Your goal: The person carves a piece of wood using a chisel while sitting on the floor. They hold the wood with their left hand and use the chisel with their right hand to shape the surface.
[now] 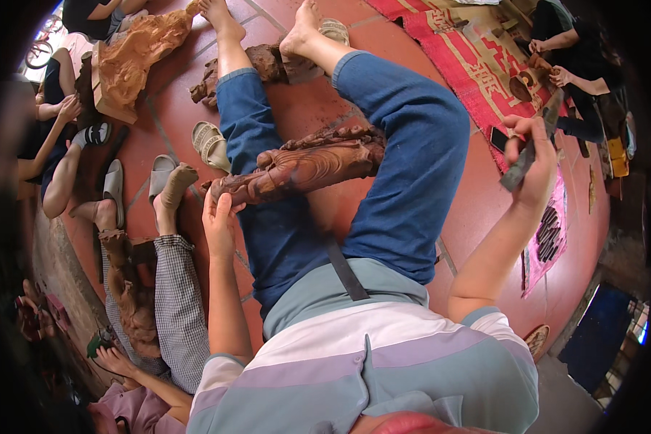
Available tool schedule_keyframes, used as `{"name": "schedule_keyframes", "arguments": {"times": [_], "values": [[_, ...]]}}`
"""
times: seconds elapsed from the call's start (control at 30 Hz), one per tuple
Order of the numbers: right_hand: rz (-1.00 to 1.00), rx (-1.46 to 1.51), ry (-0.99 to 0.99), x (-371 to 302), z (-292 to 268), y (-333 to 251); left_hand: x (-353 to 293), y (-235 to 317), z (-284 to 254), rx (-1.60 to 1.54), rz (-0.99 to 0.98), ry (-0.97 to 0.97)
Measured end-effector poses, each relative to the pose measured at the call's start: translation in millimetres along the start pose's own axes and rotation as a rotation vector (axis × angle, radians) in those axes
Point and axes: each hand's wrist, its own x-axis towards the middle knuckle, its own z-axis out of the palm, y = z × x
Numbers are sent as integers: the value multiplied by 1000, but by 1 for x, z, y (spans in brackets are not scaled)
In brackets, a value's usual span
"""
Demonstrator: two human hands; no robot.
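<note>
A reddish-brown wood carving point(315, 165) with flowing grooves lies across my thighs, its right end against the inside of my right leg. My left hand point(220, 215) closes its fingers on the carving's left end. Raised well to the right, away from the carving, my right hand point(534, 155) grips a flat dark-grey strip point(517, 173). The strip sticks out below and above the fingers; its exact kind is unclear. A darker strip point(346, 271), perhaps a strap, lies over my lap.
A pink cloth point(533, 271) bearing several dark slim tools point(548, 235) lies right. A red patterned mat point(441, 47) holds a phone point(498, 139). Another wood piece point(264, 64) lies by my feet. Co-workers sit left and far right; an orange-brown carving point(141, 61) stands far left.
</note>
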Motion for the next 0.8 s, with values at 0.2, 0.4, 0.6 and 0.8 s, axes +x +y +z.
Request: {"name": "schedule_keyframes", "arguments": {"times": [0.2,0.4,0.6,0.8], "values": [[634,-148,99,26,-61,198,-4,-5,-8,1,26,-55],[467,118,-230,32,181,166,4,-8,-9,-1,18,-62],[373,26,-205,39,171,193,-5,-33,-14,-25,172,-58],[601,35,20,3,95,265,-30,-24,-15,129,333,-7]]}}
